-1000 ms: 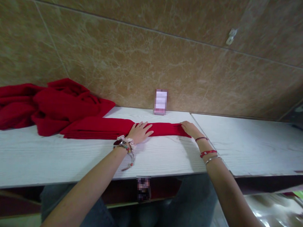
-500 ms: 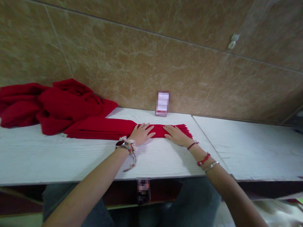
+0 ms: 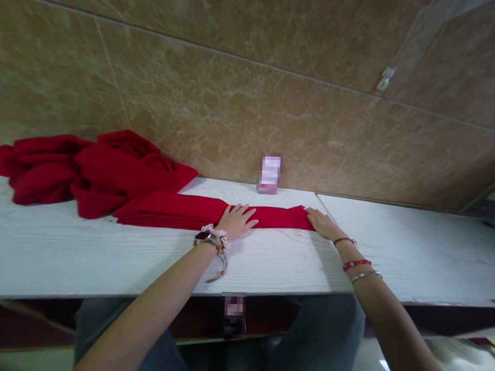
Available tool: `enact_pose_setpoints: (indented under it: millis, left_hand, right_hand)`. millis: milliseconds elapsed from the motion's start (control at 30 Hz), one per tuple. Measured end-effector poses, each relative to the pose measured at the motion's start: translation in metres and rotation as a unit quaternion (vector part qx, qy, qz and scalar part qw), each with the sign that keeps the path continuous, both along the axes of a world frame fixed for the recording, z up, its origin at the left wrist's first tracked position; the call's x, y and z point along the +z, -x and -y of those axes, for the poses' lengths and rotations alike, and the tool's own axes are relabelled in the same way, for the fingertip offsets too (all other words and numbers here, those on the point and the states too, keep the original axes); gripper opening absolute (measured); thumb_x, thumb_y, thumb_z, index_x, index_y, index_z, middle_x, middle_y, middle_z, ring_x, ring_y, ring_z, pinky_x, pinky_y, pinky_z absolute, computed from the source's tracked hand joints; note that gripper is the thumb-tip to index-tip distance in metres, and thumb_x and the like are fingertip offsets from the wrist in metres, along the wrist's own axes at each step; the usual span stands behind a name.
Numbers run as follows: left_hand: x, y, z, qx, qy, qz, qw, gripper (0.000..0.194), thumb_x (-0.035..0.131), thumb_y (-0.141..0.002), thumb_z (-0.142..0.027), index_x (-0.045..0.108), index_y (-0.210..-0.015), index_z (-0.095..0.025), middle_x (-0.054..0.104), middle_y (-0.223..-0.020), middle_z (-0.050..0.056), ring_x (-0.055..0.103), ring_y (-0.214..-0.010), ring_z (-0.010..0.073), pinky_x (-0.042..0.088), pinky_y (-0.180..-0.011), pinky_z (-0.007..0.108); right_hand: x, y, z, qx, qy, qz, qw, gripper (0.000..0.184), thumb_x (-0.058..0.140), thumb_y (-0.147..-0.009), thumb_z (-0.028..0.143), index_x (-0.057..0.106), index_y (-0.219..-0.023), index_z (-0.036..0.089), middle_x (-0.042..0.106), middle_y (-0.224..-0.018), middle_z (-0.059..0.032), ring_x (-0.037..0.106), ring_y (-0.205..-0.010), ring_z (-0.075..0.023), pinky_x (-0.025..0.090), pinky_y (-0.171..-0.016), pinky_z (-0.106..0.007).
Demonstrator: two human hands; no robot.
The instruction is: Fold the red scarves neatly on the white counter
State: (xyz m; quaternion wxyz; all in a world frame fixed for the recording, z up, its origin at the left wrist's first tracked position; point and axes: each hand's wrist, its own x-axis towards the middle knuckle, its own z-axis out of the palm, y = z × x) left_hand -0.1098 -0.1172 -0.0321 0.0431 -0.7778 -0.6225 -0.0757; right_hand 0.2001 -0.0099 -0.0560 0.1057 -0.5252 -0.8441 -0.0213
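Note:
A long red cloth (image 3: 173, 207) lies pleated into a narrow strip along the white tabletop (image 3: 269, 262). Its left part runs into a loose, crumpled heap (image 3: 110, 170) of the same red fabric against the wall. My left hand (image 3: 235, 222) rests flat on the middle of the strip, fingers spread. At the strip's right end, my right hand (image 3: 322, 223) lies with its fingers stretched over the edge of the folds, covering part of that end. Neither hand grips the cloth.
A phone-shaped object (image 3: 269, 174), its face blurred out, leans on the brown tiled wall (image 3: 218, 98) behind the cloth. A small white fitting (image 3: 385, 79) is fixed on the wall at upper right. Another blurred-out item (image 3: 234, 315) shows below the table's front edge.
My right hand has slid right along the strip, from its middle to its right end. My left hand stays in place on the cloth. The view has shifted slightly.

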Motion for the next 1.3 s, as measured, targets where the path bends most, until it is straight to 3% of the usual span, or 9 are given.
enact_pose_setpoints:
  millis: [100, 233, 400, 700, 833, 933, 1133, 1300]
  left_hand:
    - [0.001, 0.000, -0.001, 0.001, 0.005, -0.002, 1.000, 0.049, 0.027, -0.091, -0.049, 0.037, -0.133, -0.027, 0.034, -0.140, 0.005, 0.029, -0.128, 0.0265, 0.022, -0.102, 0.045]
    - [0.001, 0.000, -0.001, -0.004, 0.007, -0.008, 1.000, 0.049, 0.028, -0.091, -0.048, 0.038, -0.133, -0.025, 0.035, -0.140, 0.006, 0.030, -0.128, 0.0269, 0.023, -0.101, 0.045]
    - [-0.001, 0.001, -0.001, -0.005, 0.000, -0.004, 1.000, 0.050, 0.028, -0.091, -0.049, 0.038, -0.133, -0.025, 0.034, -0.140, 0.007, 0.030, -0.128, 0.0273, 0.023, -0.101, 0.045]
    - [-0.001, 0.001, -0.001, -0.004, -0.003, -0.010, 1.000, 0.049, 0.028, -0.091, -0.049, 0.038, -0.133, -0.026, 0.035, -0.140, 0.006, 0.031, -0.127, 0.0269, 0.024, -0.101, 0.044]
    - [0.000, 0.000, -0.001, -0.004, -0.002, -0.008, 1.000, 0.049, 0.028, -0.091, -0.048, 0.039, -0.133, -0.025, 0.036, -0.139, 0.007, 0.032, -0.126, 0.0276, 0.024, -0.100, 0.045]
    - [0.001, 0.000, -0.001, -0.008, -0.003, -0.009, 1.000, 0.050, 0.028, -0.091, -0.048, 0.040, -0.132, -0.023, 0.036, -0.139, 0.008, 0.032, -0.126, 0.0282, 0.025, -0.100, 0.045]
    - [0.000, 0.001, -0.001, -0.007, -0.006, -0.004, 1.000, 0.050, 0.029, -0.091, -0.049, 0.040, -0.132, -0.024, 0.037, -0.139, 0.008, 0.032, -0.126, 0.0280, 0.025, -0.100, 0.045]
    - [0.001, -0.001, 0.001, -0.006, -0.011, -0.006, 1.000, 0.049, 0.030, -0.091, -0.048, 0.040, -0.132, -0.023, 0.037, -0.139, 0.008, 0.033, -0.126, 0.0285, 0.026, -0.100, 0.045]
  right_hand:
    - [0.003, 0.003, -0.005, 0.019, -0.032, -0.044, 0.998, 0.045, 0.023, -0.092, 0.033, 0.043, -0.129, 0.018, 0.042, -0.135, -0.0132, 0.033, -0.127, -0.0261, 0.032, -0.098, -0.054]
    - [0.009, 0.040, 0.000, 0.107, -0.029, -0.056, 0.992, 0.047, 0.023, -0.092, 0.036, 0.038, -0.133, 0.017, 0.036, -0.139, -0.0114, 0.026, -0.131, -0.0233, 0.026, -0.102, -0.051]
    - [0.013, 0.065, 0.010, 0.169, -0.007, -0.017, 0.985, 0.042, 0.026, -0.092, 0.033, 0.050, -0.122, 0.015, 0.052, -0.126, -0.0131, 0.045, -0.118, -0.0206, 0.031, -0.100, -0.042]
    - [0.009, 0.003, -0.001, 0.084, -0.043, -0.002, 0.996, 0.043, 0.022, -0.092, 0.030, 0.058, -0.110, 0.013, 0.059, -0.114, -0.0122, 0.052, -0.107, -0.0214, 0.034, -0.098, -0.041]
    - [0.012, -0.003, -0.004, 0.068, -0.076, -0.042, 0.994, 0.044, 0.023, -0.092, 0.032, 0.057, -0.111, 0.013, 0.059, -0.113, -0.0133, 0.051, -0.109, -0.0227, 0.036, -0.097, -0.042]
    - [0.017, 0.017, 0.004, 0.108, -0.097, -0.066, 0.987, 0.045, 0.025, -0.091, 0.034, 0.051, -0.121, 0.013, 0.055, -0.121, -0.0146, 0.047, -0.114, -0.0232, 0.033, -0.100, -0.044]
    - [0.018, 0.080, 0.033, 0.216, -0.046, -0.037, 0.975, 0.056, 0.030, -0.089, 0.046, 0.036, -0.133, 0.013, 0.039, -0.137, -0.0151, 0.031, -0.128, -0.0239, 0.025, -0.104, -0.046]
    - [0.012, 0.104, 0.035, 0.230, -0.024, 0.013, 0.973, 0.058, 0.027, -0.090, 0.049, 0.035, -0.135, 0.013, 0.038, -0.137, -0.0158, 0.032, -0.127, -0.0254, 0.027, -0.102, -0.048]
